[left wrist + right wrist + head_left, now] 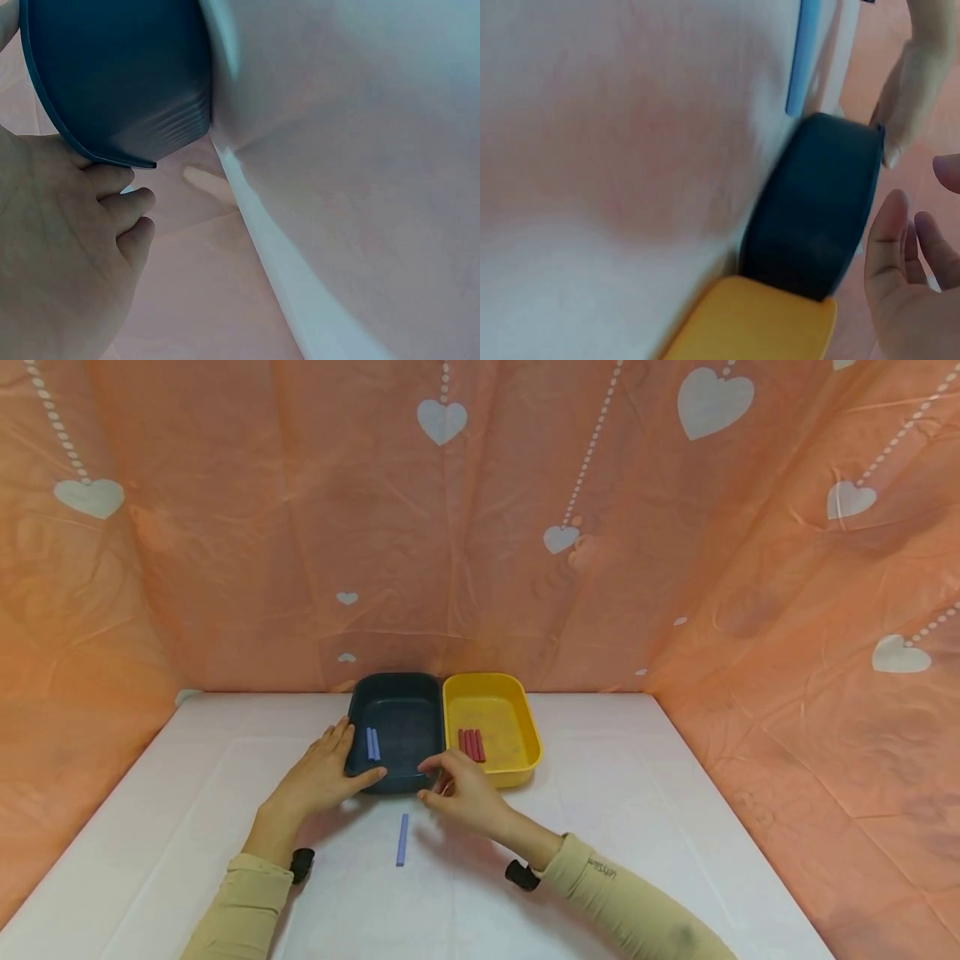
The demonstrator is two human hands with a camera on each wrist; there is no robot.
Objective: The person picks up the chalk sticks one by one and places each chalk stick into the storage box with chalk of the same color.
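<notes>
My left hand [318, 777] grips the left side of a dark blue tray [405, 782], thumb at its front rim and fingers along the outer wall. In the left wrist view, bent fingers [124, 199] touch the rim. My right hand [468, 797] hovers by the tray's front right corner; thumb and fingers stand apart with nothing seen between them. Two blue sticks [372, 744] lie inside the dark tray at its left. Another blue stick [402, 840] lies on the table in front. Several red sticks [472, 745] lie side by side in the yellow tray [529, 752].
Both trays stand side by side near the back of a white table [600, 860]. An orange cloth [495, 527] with white hearts hangs behind and at both sides. A black band piece [522, 875] sits at the right wrist, another [302, 865] at the left.
</notes>
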